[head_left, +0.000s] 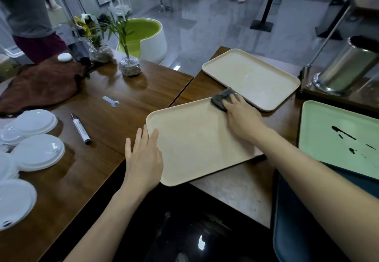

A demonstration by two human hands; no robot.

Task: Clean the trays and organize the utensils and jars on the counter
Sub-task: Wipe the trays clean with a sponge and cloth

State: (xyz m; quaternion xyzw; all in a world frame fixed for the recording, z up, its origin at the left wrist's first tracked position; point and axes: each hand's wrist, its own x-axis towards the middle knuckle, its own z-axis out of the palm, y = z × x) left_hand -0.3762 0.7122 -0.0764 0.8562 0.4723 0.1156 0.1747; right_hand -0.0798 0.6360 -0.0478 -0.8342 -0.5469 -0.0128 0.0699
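Observation:
A beige tray point(194, 142) lies across the gap between two wooden tables, right in front of me. My right hand point(242, 116) presses a dark grey cloth point(222, 98) onto its far right corner. With straight fingers, my left hand point(143, 155) rests on the tray's near left edge. A second beige tray point(252, 77) sits just beyond. At the right, a green tray point(338, 138) with dark smears lies on top of a dark blue tray point(303, 216).
Several white plastic lids point(37, 153), a marker pen point(81, 129) and a small flat wrench point(110, 101) lie on the left table, with a brown cloth point(41, 85) and foil-wrapped plants point(129, 67) behind. A steel container point(346, 67) stands at the right. A person point(28, 15) stands at far left.

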